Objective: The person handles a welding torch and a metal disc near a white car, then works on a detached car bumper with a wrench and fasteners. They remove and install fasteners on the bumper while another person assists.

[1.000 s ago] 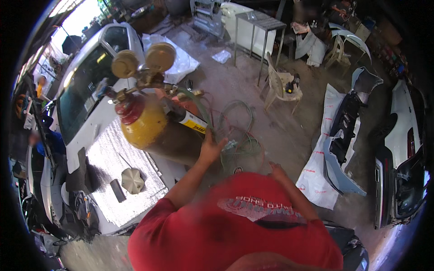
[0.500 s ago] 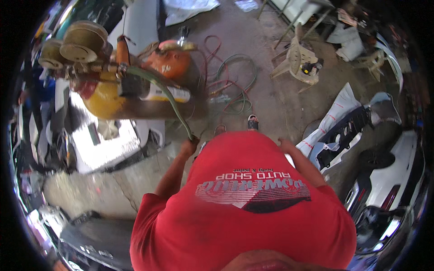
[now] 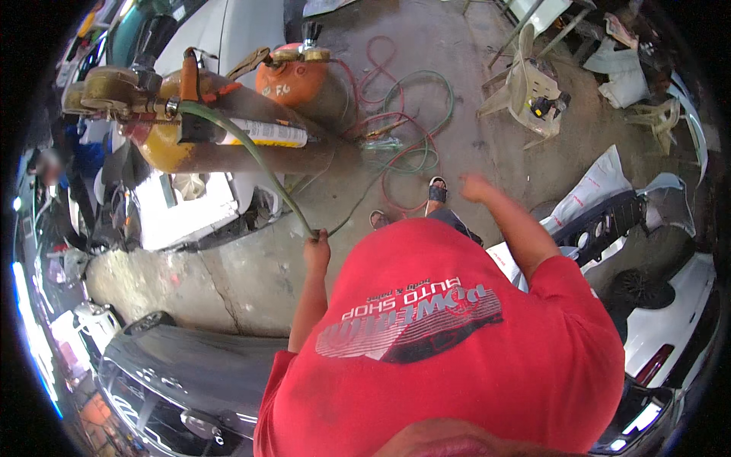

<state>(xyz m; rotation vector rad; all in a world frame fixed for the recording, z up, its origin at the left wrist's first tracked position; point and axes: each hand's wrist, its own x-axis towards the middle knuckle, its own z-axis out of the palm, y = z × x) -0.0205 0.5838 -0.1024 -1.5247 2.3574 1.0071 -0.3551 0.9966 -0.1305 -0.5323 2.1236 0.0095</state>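
My left hand [image 3: 317, 242] is closed around a green hose [image 3: 259, 164]. The hose arcs down from brass fittings with round gauges [image 3: 114, 89] on a tall gas cylinder [image 3: 251, 114]. Past my hand it runs on toward the floor, where green and red hoses [image 3: 411, 114] lie in loose loops. A smaller orange tank [image 3: 293, 80] stands behind the cylinder. My right hand [image 3: 476, 188] is lifted out in front on the right, apart from any object. Its fingers are blurred, and I cannot make out how they are bent.
A beige plastic chair [image 3: 529, 95] holding small dark items is ahead on the right. Car panels and a black trim part [image 3: 609, 225] lie at right, beside a white car [image 3: 662, 327]. A dark car [image 3: 183, 373] stands at lower left. The concrete floor [image 3: 175, 293] is cracked.
My right hand has swung forward and up from beside my body. The view has shifted, and one foot has stepped ahead. My left hand still grips the hose.
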